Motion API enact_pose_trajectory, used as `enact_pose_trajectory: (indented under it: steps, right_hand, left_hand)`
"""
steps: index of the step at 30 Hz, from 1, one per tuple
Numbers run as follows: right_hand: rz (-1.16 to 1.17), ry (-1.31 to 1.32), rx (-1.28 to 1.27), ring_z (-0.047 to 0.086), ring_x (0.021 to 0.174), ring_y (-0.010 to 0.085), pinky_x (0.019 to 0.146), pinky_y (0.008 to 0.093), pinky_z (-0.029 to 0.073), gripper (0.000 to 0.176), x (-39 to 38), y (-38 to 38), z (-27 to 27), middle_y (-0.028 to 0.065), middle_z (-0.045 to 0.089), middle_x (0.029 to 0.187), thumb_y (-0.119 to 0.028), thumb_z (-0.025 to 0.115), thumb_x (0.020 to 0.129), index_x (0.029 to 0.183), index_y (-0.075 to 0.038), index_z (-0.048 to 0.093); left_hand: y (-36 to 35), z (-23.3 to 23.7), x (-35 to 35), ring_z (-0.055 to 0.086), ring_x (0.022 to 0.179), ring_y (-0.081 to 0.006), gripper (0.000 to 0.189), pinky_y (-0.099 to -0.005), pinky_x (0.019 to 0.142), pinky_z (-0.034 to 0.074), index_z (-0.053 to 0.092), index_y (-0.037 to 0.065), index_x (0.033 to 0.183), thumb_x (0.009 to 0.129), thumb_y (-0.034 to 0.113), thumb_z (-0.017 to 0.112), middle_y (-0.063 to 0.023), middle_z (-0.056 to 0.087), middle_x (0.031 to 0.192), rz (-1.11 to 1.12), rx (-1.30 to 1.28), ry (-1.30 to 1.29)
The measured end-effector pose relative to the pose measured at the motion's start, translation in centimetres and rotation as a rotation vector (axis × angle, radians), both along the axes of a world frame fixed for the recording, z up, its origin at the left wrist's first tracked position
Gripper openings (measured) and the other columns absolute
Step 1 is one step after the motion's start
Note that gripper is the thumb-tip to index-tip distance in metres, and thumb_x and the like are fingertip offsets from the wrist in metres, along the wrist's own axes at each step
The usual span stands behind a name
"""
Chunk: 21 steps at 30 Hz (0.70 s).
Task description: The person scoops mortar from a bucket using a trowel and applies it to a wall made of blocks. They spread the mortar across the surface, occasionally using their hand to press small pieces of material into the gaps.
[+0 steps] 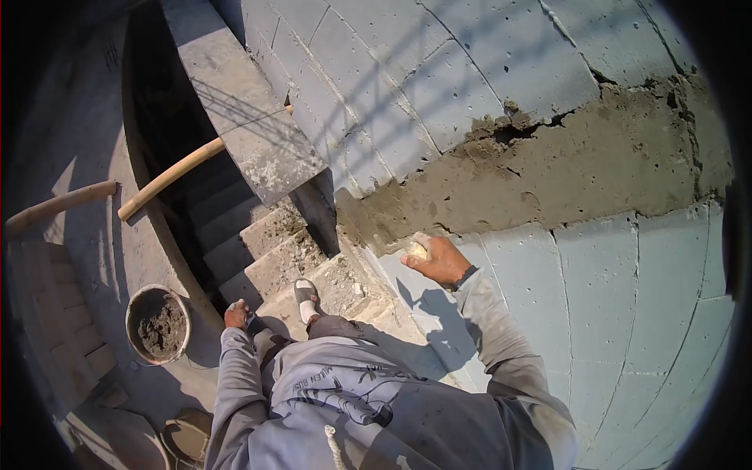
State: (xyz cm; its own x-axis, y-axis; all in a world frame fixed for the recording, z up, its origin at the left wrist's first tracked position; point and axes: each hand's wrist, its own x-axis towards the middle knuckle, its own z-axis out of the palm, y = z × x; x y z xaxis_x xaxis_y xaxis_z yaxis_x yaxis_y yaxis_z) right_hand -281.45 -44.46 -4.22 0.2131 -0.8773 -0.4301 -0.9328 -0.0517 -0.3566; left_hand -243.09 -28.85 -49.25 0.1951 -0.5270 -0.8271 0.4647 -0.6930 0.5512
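My right hand [440, 260] is closed around a pale, yellowish sponge [416, 250], mostly covered by the fingers. It is at the lower edge of a band of wet grey mortar [540, 176] that runs across the block wall [595, 290]. Down by my left knee, my left hand [237, 315] has its fingers curled. Something greyish shows at its edge, too small to name. To the left of that hand stands a round bucket [186, 342] with grey mortar [160, 325] inside.
Rubble-strewn concrete steps [274, 254] descend beside my foot [306, 294] into a dark stairwell. A wooden pole [172, 178] spans the opening below a concrete slab [251, 117]. Stacked blocks [66, 313] and a round brown container [186, 437] are at left.
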Motion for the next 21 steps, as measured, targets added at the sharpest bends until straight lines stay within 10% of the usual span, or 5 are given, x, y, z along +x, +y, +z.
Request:
enact_pose_trajectory:
  steps: [7,11,14,16,21]
  right_hand:
    - [0.720,0.172,0.220,0.061,0.085,0.0396,0.075,0.0461,0.048,0.049,20.7,1.2,-12.8,0.0244,0.063,0.088,-0.031,0.067,0.074,0.109,0.000,0.055]
    - [1.235,0.183,-0.125,0.064,0.072,0.0334,0.061,0.0409,0.051,0.044,35.0,3.2,-17.5,0.0202,0.062,0.082,-0.025,0.061,0.077,0.114,-0.003,0.054]
    - [1.364,0.261,-0.346,0.065,0.071,0.0306,0.059,0.0388,0.052,0.016,46.1,5.4,-22.4,0.0181,0.062,0.081,-0.015,0.049,0.084,0.093,-0.006,0.059]
    - [1.381,0.279,-0.389,0.066,0.077,0.0280,0.062,0.0392,0.053,0.018,52.4,6.3,-26.3,0.0127,0.064,0.084,-0.018,0.050,0.085,0.092,-0.008,0.063]
    - [1.441,0.635,-0.091,0.065,0.096,0.0263,0.073,0.0416,0.053,0.027,61.6,9.1,-34.0,0.0124,0.065,0.106,-0.022,0.055,0.082,0.102,-0.009,0.068]
  left_hand:
    - [10.8,2.3,2.8,0.056,0.059,-0.0158,0.031,-0.0320,0.057,0.044,0.065,0.003,0.093,0.087,0.032,0.057,-0.0050,0.061,0.067,0.111,0.174,-0.277]
    - [17.8,8.3,6.8,0.057,0.057,-0.0187,0.034,-0.0346,0.055,0.044,0.065,0.002,0.091,0.087,0.035,0.056,-0.0079,0.062,0.065,0.332,0.338,-0.285]
    - [30.6,-7.4,4.6,0.055,0.053,-0.0195,0.037,-0.0354,0.051,0.041,0.064,-0.001,0.079,0.085,0.036,0.058,-0.0081,0.059,0.061,0.580,0.387,-0.371]
    - [31.7,0.2,5.5,0.046,0.046,-0.0124,0.028,-0.0300,0.043,0.035,0.064,0.003,0.085,0.087,0.030,0.058,-0.0024,0.055,0.058,0.746,0.408,-0.246]
    - [38.9,-2.4,0.3,0.043,0.044,-0.0099,0.028,-0.0271,0.040,0.033,0.064,0.001,0.085,0.088,0.028,0.057,-0.0019,0.055,0.058,0.972,0.469,-0.098]
